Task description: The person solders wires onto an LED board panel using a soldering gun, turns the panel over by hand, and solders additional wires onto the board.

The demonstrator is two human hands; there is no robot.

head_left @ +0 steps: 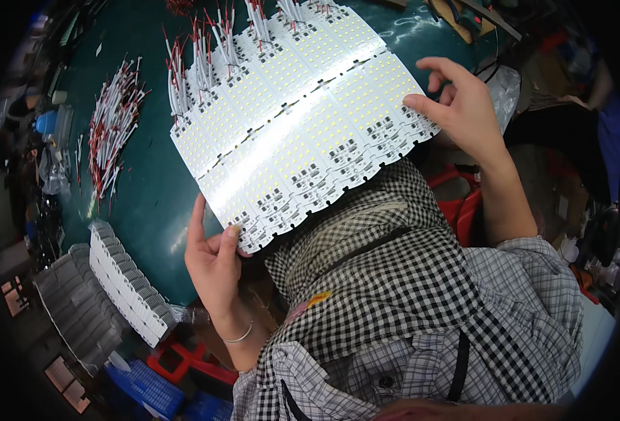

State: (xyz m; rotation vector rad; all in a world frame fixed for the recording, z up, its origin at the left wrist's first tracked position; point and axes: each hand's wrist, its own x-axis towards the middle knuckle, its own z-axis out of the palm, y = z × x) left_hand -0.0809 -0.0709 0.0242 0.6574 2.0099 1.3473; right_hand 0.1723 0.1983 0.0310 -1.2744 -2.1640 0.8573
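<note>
A large white LED circuit board panel (pixel 303 151), made of joined strips with rows of small yellow chips, lies tilted over the near edge of the green table. Red and white wires (pixel 201 56) stand up along its far edge. My left hand (pixel 215 263) grips the near left corner, its thumb on top and the other fingers at the side edge. At the right edge is my right hand (pixel 461 105), open, its thumb tip over the panel and its bent fingers apart from the thumb. Whether that thumb touches the panel I cannot tell.
Loose red and white wires (pixel 116 126) lie heaped on the green table (pixel 152 203). Stacked white boards (pixel 124 288) and grey bundles (pixel 78 302) stand at the left. Below them is a blue basket (pixel 145 386) beside a red stool (pixel 184 361). A clear plastic bag (pixel 505 95) lies at right.
</note>
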